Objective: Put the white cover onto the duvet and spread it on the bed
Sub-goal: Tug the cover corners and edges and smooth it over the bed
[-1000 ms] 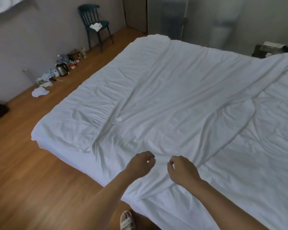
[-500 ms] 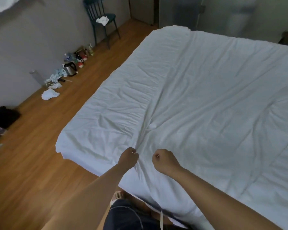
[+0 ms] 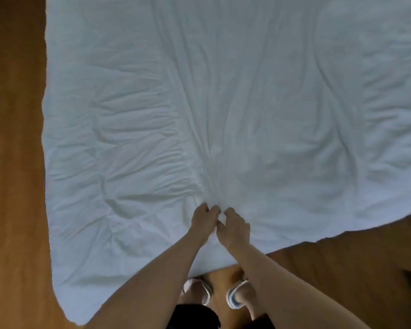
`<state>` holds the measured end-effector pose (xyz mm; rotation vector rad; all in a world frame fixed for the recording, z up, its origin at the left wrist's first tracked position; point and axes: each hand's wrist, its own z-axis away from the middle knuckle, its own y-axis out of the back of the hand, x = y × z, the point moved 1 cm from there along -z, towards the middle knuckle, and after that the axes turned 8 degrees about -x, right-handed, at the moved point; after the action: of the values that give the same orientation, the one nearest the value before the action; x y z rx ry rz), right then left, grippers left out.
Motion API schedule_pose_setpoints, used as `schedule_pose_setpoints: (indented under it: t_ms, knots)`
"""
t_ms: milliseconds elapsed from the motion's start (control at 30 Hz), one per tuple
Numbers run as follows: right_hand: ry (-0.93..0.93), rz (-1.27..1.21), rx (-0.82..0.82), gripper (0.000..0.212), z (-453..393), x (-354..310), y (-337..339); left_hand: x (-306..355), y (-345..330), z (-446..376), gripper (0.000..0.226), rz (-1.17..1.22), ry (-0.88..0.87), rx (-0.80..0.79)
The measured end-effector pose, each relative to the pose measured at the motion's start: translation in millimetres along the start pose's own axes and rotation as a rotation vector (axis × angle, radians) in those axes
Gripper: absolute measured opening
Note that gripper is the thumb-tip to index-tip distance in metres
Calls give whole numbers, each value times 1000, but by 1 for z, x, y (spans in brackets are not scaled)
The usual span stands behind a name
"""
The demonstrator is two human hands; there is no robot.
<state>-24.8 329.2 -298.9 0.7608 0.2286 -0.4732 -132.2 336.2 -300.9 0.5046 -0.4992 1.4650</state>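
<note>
The white covered duvet point(image 3: 259, 96) lies spread over the bed and fills most of the view, with its near edge hanging toward me. My left hand point(image 3: 203, 220) and my right hand point(image 3: 235, 227) sit side by side at the middle of the near edge. Both have their fingers curled into a bunched fold of the white cover point(image 3: 214, 186). Creases fan out from that pinch up the middle of the cloth. The bed under the duvet is hidden.
Wooden floor point(image 3: 12, 162) runs along the left side and shows at the lower right point(image 3: 354, 269). My feet in white slippers point(image 3: 235, 295) stand on the floor just below the duvet's near edge.
My view has tipped down from the room to straight over the bed's near edge. My two hands have come together and now grip a gathered fold of the cover.
</note>
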Motion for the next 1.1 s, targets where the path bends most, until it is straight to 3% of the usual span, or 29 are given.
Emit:
schedule_pose_setpoints:
  t_ms: [100,167,233,400,533,667,733,800,967,1100]
  knots:
    - [95,-115,37,15,8,8,-1,5,7,3,10,104,-34,-76]
    - [186,-57,148,14,16,9,-8,9,11,11,5,133,-67,-149]
    - [211,61,297,21,25,7,-15,7,17,21,17,10,-101,-206]
    - [107,309,626,38,43,19,-39,-27,59,46,26,-307,-236,-209]
    - [-44,25,929,38,49,19,-68,-68,98,53,20,-145,-217,-87]
    - [111,-73,865,26,39,-9,-110,-92,117,69,18,103,-168,-96]
    - [60,-177,817,44,36,-18,-125,-86,115,81,20,97,-241,-151]
    - [40,-198,895,64,33,-23,-125,-75,108,97,20,30,-341,-203]
    - [-54,-611,1129,60,32,-10,-92,-66,119,113,17,-20,-389,-280]
    - [-49,-327,1104,41,34,25,-102,-64,138,101,19,58,-413,-251]
